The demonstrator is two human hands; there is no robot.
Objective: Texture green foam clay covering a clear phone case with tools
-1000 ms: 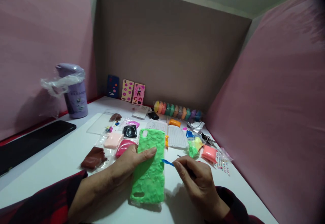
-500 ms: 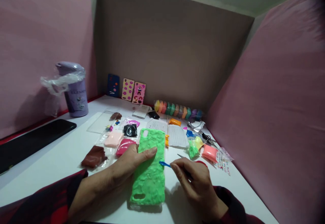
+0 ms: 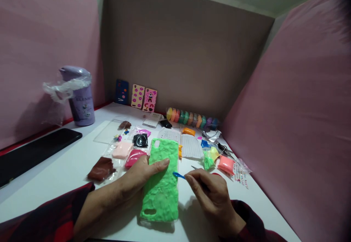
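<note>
A clear phone case (image 3: 161, 194) coated with bumpy bright green clay stands tilted in front of me, its camera hole at the top left and a slot near the bottom. My left hand (image 3: 145, 170) grips it from the left, thumb across the green face and fingers hidden behind. My right hand (image 3: 212, 194) is closed around a small blue modelling tool (image 3: 179, 175), whose rounded tip meets the case's right edge. A thin pointed grey tip (image 3: 194, 167) shows just beyond the right hand's knuckles.
Clay packets lie around: brown (image 3: 101, 169), pink (image 3: 135, 158), black (image 3: 140, 140), coral (image 3: 226, 164). An open notebook (image 3: 192, 146) lies behind the case. Farther back are a row of clay packs (image 3: 189, 117) and decorated cases (image 3: 150, 100). A purple tumbler (image 3: 82, 103) and black phone-like slab (image 3: 41, 152) are left.
The blue tool's tip has shifted slightly up along the case's right edge, the right hand moving marginally with it. My left hand keeps the same hold.
</note>
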